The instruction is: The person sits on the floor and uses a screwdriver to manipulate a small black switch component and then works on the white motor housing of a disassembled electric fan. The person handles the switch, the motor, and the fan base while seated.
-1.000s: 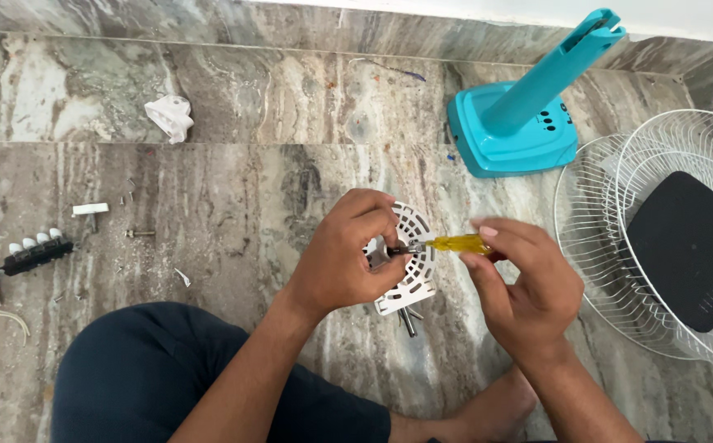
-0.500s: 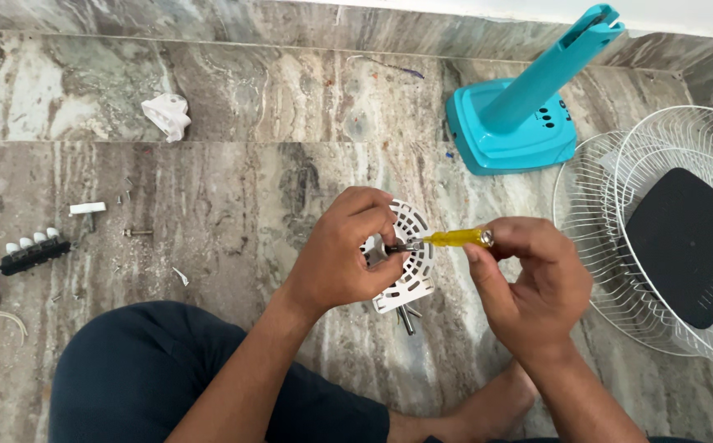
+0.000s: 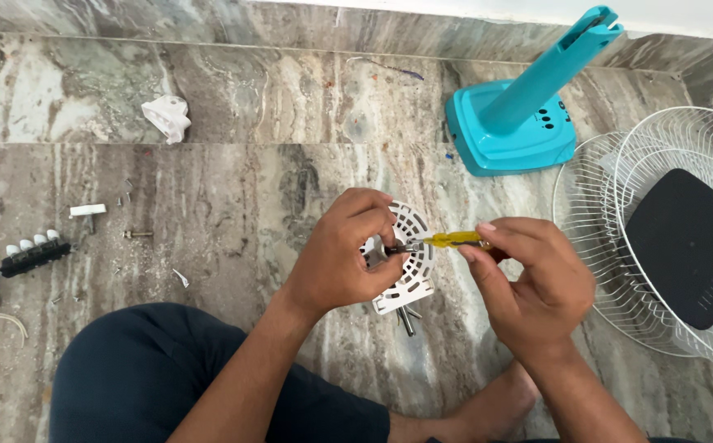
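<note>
Right hand [image 3: 529, 283] has edged slightly rightward, its yellow-handled screwdriver [image 3: 453, 239] staying level.
White wire fan guards [image 3: 619, 246] lie nested at right, holding a black panel [image 3: 689, 246]; the teal fan stand [image 3: 521, 107] sits behind. Left hand [image 3: 348, 258] is clamped around a white slotted motor cover [image 3: 412, 275] above the marble floor [image 3: 233, 189], while right fingertips pinch the screwdriver, tip touching the cover.
</note>
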